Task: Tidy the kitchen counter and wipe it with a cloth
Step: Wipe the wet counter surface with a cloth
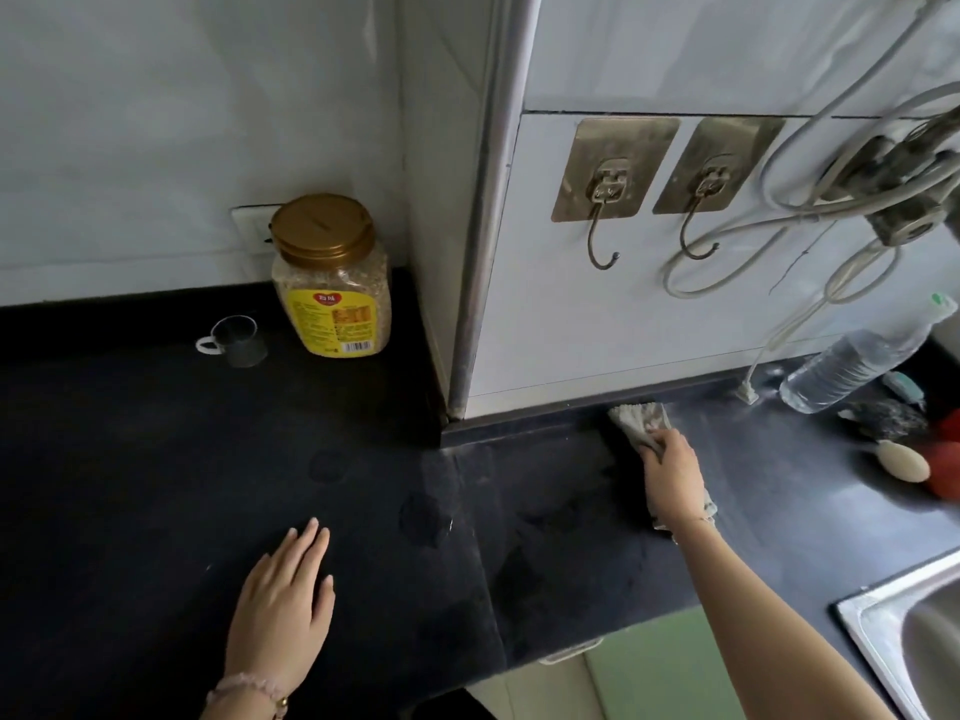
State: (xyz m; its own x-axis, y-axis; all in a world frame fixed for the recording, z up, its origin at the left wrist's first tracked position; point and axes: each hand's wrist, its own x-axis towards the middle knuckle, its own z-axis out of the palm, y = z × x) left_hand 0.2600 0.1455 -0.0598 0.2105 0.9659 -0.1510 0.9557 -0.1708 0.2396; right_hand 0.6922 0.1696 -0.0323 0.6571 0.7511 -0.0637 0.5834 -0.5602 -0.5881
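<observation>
Left hand (283, 600) flat on the black table (130, 459).
Its fingers (306, 543) lie straight; the right hand (672, 475) grips a grey cloth (639, 415) near the wall (571, 330).

The black stone counter (156, 459) is run in an L round a tiled wall corner. In the back corner a clear plastic jar with a gold lid and yellow label (332, 283) is stood upright, and a small clear handled cup (239, 341) is set just beside it. A pale grey cloth (636, 418) is pressed down near the back edge. At the far right a clear plastic water bottle (852, 368), a dark scouring pad (883, 419) and a beige oval object (903, 462) are gathered near a steel sink (862, 621).
</observation>
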